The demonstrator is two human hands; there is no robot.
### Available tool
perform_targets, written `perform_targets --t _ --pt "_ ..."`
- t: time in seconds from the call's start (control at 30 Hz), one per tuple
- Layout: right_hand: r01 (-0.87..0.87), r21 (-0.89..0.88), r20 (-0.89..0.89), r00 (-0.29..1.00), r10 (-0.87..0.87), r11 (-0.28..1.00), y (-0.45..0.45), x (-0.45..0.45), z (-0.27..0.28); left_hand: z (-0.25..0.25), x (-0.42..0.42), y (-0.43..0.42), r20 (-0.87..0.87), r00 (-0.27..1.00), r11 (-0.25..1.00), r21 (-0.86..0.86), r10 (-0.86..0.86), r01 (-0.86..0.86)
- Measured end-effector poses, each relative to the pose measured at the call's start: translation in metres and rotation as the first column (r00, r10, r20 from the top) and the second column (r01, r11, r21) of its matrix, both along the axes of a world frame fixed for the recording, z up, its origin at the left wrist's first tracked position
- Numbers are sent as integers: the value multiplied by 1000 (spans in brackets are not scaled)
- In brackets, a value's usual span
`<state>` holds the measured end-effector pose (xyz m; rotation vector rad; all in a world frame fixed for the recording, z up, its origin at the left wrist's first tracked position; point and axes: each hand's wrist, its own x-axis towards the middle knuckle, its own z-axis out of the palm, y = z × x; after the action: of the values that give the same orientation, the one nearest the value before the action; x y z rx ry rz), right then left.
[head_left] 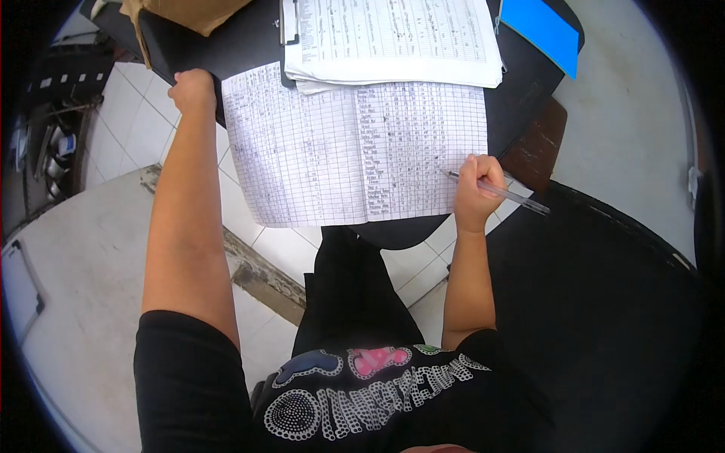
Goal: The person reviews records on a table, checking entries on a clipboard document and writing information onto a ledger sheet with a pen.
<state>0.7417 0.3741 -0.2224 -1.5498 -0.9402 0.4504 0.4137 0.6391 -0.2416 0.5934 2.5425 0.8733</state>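
Observation:
An open ledger (294,158) with handwritten rows and columns lies across the near edge of a black table (181,49). My right hand (479,192) is closed on a clear pen (521,200), whose tip points left over the right page. Against the table's left edge rests my left hand (193,90), fingers curled near the rim and partly hidden; whether it grips the edge is unclear. A clipboard (289,34) with a stack of printed sheets (400,41) overlaps the top of the ledger.
Brown cardboard or paper (185,13) sits at the table's back left. A blue folder (540,34) lies at the back right. Shelving with metal items (57,155) stands at far left. A black surface (596,302) extends at the right.

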Motion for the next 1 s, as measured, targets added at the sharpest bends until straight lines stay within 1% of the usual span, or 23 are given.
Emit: perform_targets --t 0.23,0.57,0.67,0.77,0.87,1.0 --pt "12 -3 45 999 -12 1000 0 -1 -1 5 5 -1 1 1000 1000 -19 21 -21" --pt "2 -6 14 1000 -2 1000 1 -3 3 5 4 -1 -1 1000 1000 -11 24 -24" --pt "1 -5 15 1000 -1 1000 1 -2 4 6 6 -3 15 1000 999 30 27 -27" --pt "2 -5 34 999 -1 1000 0 -1 2 8 7 -3 16 999 999 19 46 -46" --pt "-1 -1 48 999 1 1000 0 -1 0 6 6 -4 -3 1000 1000 -3 0 0" --pt "-12 11 40 999 12 1000 0 -1 2 9 7 -3 0 1000 1000 -17 18 -18"
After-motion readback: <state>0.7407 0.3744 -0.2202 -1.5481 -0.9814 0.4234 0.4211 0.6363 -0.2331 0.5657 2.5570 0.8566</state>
